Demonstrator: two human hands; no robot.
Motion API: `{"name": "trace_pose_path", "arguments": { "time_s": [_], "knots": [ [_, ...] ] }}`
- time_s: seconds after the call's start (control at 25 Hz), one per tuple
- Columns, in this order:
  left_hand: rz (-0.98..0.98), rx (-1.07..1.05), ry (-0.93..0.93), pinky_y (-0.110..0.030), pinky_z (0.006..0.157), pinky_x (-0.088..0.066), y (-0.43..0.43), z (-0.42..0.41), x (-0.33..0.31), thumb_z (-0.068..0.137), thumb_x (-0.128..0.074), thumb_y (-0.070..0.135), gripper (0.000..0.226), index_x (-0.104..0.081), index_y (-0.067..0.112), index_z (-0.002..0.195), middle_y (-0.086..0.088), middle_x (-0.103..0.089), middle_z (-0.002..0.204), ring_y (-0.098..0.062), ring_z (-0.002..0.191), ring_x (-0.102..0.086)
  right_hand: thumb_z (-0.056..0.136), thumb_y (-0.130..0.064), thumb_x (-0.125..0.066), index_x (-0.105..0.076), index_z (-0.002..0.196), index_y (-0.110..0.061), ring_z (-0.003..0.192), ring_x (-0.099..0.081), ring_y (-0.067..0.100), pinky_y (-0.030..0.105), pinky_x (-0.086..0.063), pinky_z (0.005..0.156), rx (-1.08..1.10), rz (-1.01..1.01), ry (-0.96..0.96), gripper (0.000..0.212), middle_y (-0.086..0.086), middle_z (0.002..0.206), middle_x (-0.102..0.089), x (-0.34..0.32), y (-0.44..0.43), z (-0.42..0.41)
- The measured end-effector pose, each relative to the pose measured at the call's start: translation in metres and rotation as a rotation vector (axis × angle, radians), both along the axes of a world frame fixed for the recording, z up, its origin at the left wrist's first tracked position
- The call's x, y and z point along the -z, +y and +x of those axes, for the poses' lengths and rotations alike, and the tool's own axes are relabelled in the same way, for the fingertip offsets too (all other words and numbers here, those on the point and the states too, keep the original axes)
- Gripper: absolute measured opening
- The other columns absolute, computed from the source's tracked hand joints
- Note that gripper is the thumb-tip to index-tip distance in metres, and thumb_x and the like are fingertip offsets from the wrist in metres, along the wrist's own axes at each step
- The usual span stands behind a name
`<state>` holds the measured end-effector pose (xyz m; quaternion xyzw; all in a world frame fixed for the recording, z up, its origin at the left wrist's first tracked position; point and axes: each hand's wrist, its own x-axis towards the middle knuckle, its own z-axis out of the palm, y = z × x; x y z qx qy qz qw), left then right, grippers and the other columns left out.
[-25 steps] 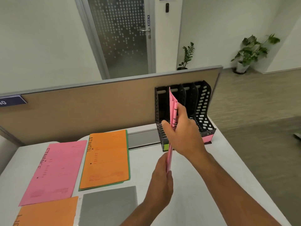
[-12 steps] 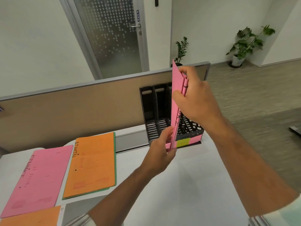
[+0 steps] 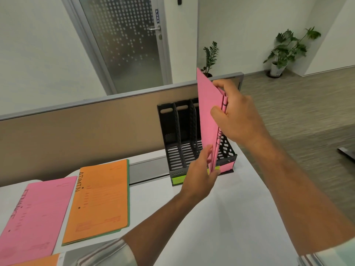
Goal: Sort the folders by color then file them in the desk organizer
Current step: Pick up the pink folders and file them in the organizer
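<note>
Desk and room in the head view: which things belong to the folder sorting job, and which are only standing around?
Part of the job:
- pink folders, upright, held by right hand and left hand
- black desk organizer
- pink folder, flat on the desk
- orange folder, lying on a green one

Just there:
- two potted plants
- glass door
- desk partition

A white desk [image 3: 221, 217] fills the lower frame. At left lie a pink folder [image 3: 36, 214] and an orange folder [image 3: 99, 200] atop a green one [image 3: 128, 192]. A black desk organizer [image 3: 182, 143] stands at centre, against the partition; another orange folder [image 3: 38, 261] shows at the bottom-left edge.
</note>
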<state>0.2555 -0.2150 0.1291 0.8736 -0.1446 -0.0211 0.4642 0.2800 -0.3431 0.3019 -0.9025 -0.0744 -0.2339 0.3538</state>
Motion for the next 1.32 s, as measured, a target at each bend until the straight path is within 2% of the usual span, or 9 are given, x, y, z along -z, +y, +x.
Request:
{"name": "trace_pose_path", "arguments": {
  "time_s": [0.2, 0.28, 0.4, 0.48, 0.64, 0.84, 1.0, 1.12, 1.32],
  "knots": [
    [0.036, -0.026, 0.008, -0.044, 0.114, -0.051, -0.02, 0.043, -0.003, 0.095, -0.078, 0.017, 0.084, -0.028, 0.033, 0.161, 0.002, -0.059, 0.152, -0.02, 0.138, -0.059, 0.098, -0.012, -0.059, -0.043, 0.152, -0.023, 0.048, -0.048, 0.001, 0.007, -0.037, 0.047, 0.034, 0.012, -0.061, 0.057, -0.003, 0.08, -0.063, 0.023, -0.007, 0.023],
    [0.025, -0.03, 0.016, -0.047, 0.115, -0.051, -0.026, 0.061, -0.004, 0.097, -0.075, 0.016, 0.081, -0.028, 0.031, 0.161, 0.0, -0.059, 0.152, -0.021, 0.138, -0.059, 0.099, -0.011, -0.058, -0.041, 0.154, -0.022, 0.053, -0.05, 0.0, 0.009, -0.043, 0.053, 0.04, 0.012, -0.099, 0.058, 0.002, 0.092, -0.069, 0.033, -0.011, 0.029],
    [-0.015, -0.038, 0.024, -0.052, 0.114, -0.051, -0.033, 0.076, -0.002, 0.1, -0.072, 0.016, 0.076, -0.029, 0.028, 0.161, -0.001, -0.059, 0.153, -0.02, 0.138, -0.06, 0.103, -0.01, -0.056, -0.038, 0.157, -0.02, 0.074, -0.063, 0.01, 0.031, -0.064, 0.069, 0.037, 0.023, -0.12, 0.057, 0.011, 0.125, -0.068, 0.052, -0.014, 0.032],
    [-0.02, -0.05, 0.013, -0.052, 0.113, -0.052, -0.036, 0.082, 0.003, 0.1, -0.071, 0.018, 0.076, -0.029, 0.026, 0.162, -0.002, -0.059, 0.152, -0.021, 0.137, -0.061, 0.105, -0.01, -0.055, -0.036, 0.158, -0.02, 0.089, -0.068, 0.02, 0.042, -0.066, 0.075, 0.048, 0.04, -0.106, 0.057, 0.013, 0.135, -0.064, 0.07, -0.014, 0.033],
    [-0.001, -0.021, 0.034, -0.054, 0.112, -0.053, -0.037, 0.089, 0.013, 0.1, -0.072, 0.018, 0.079, -0.026, 0.025, 0.164, -0.004, -0.057, 0.155, -0.024, 0.138, -0.059, 0.105, -0.01, -0.055, -0.037, 0.158, -0.018, 0.09, -0.067, 0.017, 0.041, -0.066, 0.078, 0.091, 0.07, -0.122, 0.057, 0.012, 0.13, -0.066, 0.104, -0.015, 0.036],
    [0.058, 0.072, 0.118, -0.054, 0.112, -0.053, -0.034, 0.086, 0.027, 0.103, -0.067, 0.016, 0.084, -0.015, 0.03, 0.167, -0.007, -0.056, 0.155, -0.028, 0.137, -0.06, 0.106, -0.015, -0.053, -0.035, 0.16, -0.024, 0.099, -0.068, 0.024, 0.044, -0.064, 0.083, 0.177, 0.087, -0.008, 0.057, 0.011, 0.123, -0.067, 0.134, -0.015, 0.044],
    [0.145, 0.145, 0.173, -0.055, 0.116, -0.049, -0.029, 0.082, 0.037, 0.101, -0.067, 0.016, 0.087, -0.014, 0.039, 0.165, -0.005, -0.043, 0.166, -0.031, 0.145, -0.052, 0.104, -0.014, -0.058, -0.032, 0.16, -0.021, 0.125, -0.063, 0.029, 0.05, -0.058, 0.099, 0.213, 0.196, 0.148, 0.061, 0.012, 0.145, -0.058, 0.146, -0.019, 0.054],
    [0.197, 0.19, 0.171, -0.053, 0.118, -0.047, -0.02, 0.076, 0.048, 0.099, -0.068, 0.021, 0.084, -0.017, 0.039, 0.165, -0.001, -0.039, 0.168, -0.031, 0.146, -0.05, 0.102, -0.012, -0.061, -0.032, 0.159, -0.018, 0.121, -0.066, 0.029, 0.051, -0.058, 0.098, 0.209, 0.236, 0.218, 0.064, 0.013, 0.14, -0.062, 0.156, -0.021, 0.052],
    [0.305, 0.158, 0.091, -0.046, 0.122, -0.037, 0.003, 0.061, 0.067, 0.102, -0.066, 0.037, 0.077, -0.022, 0.029, 0.165, 0.001, -0.038, 0.169, -0.025, 0.154, -0.038, 0.102, -0.019, -0.062, -0.028, 0.159, -0.016, 0.128, -0.062, 0.032, 0.053, -0.056, 0.102, 0.219, 0.326, 0.357, 0.067, 0.014, 0.147, -0.057, 0.189, -0.015, 0.028]
  ]
}}
